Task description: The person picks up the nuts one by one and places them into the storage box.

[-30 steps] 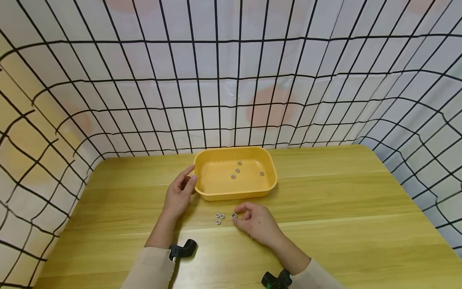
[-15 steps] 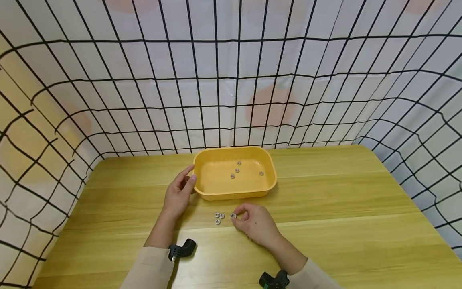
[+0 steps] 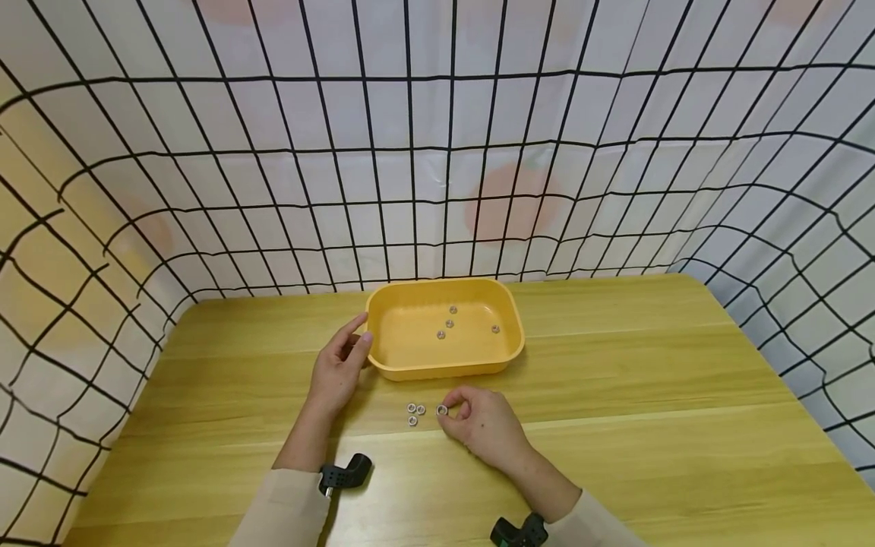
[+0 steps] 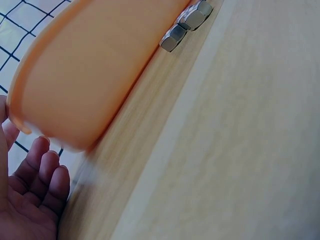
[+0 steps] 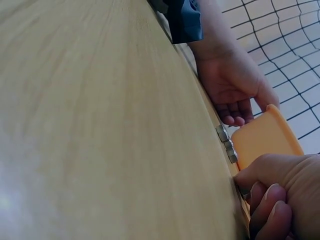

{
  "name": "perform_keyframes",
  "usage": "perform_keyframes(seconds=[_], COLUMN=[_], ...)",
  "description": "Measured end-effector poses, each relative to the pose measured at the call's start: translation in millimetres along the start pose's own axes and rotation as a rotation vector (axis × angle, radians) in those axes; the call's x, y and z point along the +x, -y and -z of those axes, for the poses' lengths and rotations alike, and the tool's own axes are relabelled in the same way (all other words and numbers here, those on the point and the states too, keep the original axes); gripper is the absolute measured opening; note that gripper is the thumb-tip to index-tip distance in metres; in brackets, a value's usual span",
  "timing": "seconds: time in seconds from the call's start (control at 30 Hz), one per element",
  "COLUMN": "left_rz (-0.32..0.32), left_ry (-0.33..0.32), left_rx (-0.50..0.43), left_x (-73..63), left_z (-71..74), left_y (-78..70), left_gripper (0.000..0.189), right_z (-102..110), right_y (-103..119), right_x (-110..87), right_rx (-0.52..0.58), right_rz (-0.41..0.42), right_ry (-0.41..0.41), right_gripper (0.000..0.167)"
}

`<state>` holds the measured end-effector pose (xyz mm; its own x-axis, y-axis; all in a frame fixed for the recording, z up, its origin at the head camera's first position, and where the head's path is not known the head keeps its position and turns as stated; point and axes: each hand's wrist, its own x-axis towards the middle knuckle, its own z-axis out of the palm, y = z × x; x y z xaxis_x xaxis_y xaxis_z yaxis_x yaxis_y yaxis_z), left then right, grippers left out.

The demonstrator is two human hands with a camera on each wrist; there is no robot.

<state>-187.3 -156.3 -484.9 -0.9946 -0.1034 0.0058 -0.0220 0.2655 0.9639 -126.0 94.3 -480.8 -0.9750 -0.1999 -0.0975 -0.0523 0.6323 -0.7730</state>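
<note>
My left hand [image 3: 337,374] is at the left end of the yellow plastic tray [image 3: 424,372], thumb and index fingertips touching its rim. Its other fingers [image 4: 59,187] hang loosely bent below the rim in the left wrist view. Just in front of the tray, my right hand [image 3: 488,425] pinches a metal nut [image 3: 441,410] between thumb and index finger, low at the table. The right wrist view largely hides this nut behind the thumb. Left of it, three hex nuts [image 3: 412,409] lie close together on the table. Several more nuts [image 3: 440,334] lie apart inside the tray.
The wood-grain table [image 3: 649,425] carries the tray near its back edge. A black wire grid [image 3: 424,148] rises behind and along both sides, with a pale printed sheet beyond it. A black wrist device [image 3: 346,472] sits on each forearm.
Both hands stay almost where they were; the nut between my right fingertips looks slightly turned. The tray and the loose nuts have not moved.
</note>
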Motion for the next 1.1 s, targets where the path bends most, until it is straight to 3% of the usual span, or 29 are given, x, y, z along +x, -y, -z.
perform_keyframes(seconds=[0.63,1.1], left_rz=[0.010,0.026], left_ry=[-0.008,-0.005], left_rx=[0.011,-0.003], left_x=[0.0,0.5], left_z=[-0.3,-1.1], left_y=[-0.5,-1.3], left_gripper=[0.042,0.043], right_z=[4.5,31.6], right_y=[7.5,26.9], right_x=[-9.0,-7.2], right_rx=[0.029,0.073], right_rz=[0.080,0.061], right_ry=[0.016,-0.074], right_gripper=[0.009,0.009])
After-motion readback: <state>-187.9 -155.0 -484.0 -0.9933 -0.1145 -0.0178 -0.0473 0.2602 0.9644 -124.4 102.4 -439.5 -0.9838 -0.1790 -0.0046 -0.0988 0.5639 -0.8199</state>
